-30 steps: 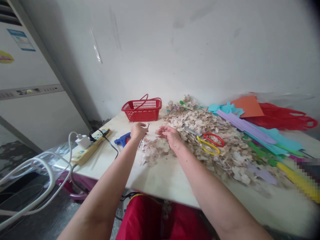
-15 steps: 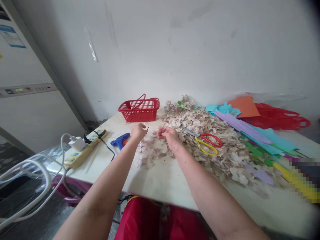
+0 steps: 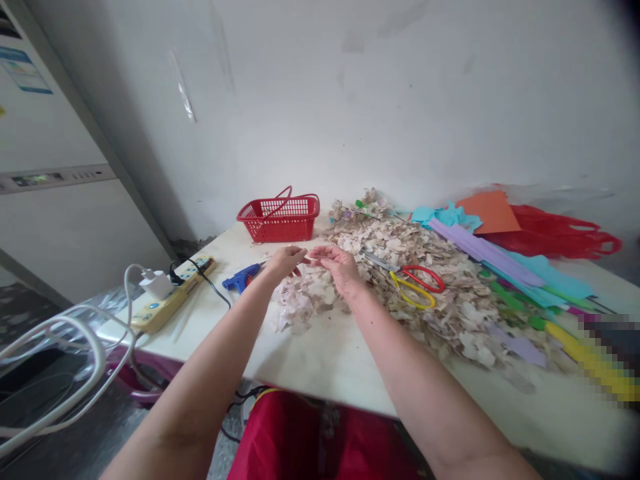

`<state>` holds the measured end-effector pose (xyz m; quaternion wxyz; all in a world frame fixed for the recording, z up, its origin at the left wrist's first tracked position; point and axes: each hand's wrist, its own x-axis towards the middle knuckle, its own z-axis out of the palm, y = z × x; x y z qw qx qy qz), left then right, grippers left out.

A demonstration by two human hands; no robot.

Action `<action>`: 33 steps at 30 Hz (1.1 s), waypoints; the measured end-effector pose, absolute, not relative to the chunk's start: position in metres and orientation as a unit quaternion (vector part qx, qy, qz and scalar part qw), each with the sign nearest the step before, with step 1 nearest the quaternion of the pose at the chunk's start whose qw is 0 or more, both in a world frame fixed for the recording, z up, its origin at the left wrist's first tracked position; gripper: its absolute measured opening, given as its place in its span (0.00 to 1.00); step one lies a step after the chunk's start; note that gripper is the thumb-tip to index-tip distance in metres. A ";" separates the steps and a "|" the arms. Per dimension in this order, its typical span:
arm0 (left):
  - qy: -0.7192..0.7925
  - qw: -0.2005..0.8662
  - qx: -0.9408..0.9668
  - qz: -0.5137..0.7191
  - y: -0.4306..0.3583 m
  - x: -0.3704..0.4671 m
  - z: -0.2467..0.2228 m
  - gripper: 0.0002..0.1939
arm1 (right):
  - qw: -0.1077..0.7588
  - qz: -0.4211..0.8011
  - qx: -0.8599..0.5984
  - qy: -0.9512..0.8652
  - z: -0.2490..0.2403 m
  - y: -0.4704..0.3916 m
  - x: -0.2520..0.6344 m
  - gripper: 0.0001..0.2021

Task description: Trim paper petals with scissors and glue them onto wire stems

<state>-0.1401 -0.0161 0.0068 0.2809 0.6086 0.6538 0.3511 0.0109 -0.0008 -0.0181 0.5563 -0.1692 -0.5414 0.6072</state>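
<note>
My left hand (image 3: 289, 261) and my right hand (image 3: 337, 264) meet at the fingertips over a small heap of pale paper pieces (image 3: 300, 299). The left fingers are pinched together; whatever they hold is too small to make out. On the right hand the fingers are stretched out and slightly curved, near the left fingertips. A blue glue gun (image 3: 241, 278) lies just left of my left hand. Scissors (image 3: 414, 288) with red and yellow handles rest on a large pile of brownish-white scraps (image 3: 465, 313) to the right.
Behind my hands stands a red basket (image 3: 280, 230). A yellow power strip (image 3: 163, 310) with cords lies at the left edge of the table (image 3: 330, 367). Coloured paper (image 3: 490, 212), a red plastic bag (image 3: 555, 233) and a yellow roll (image 3: 565, 340) lie at the right.
My left hand has moved right, so the fingertips of both hands now meet. The thin dark piece seen at the left fingertips before no longer shows clearly.
</note>
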 end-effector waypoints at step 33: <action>0.764 0.127 0.532 0.343 -0.022 -0.170 -0.010 0.20 | 0.807 0.130 -0.450 -0.359 0.010 0.037 0.103 0.13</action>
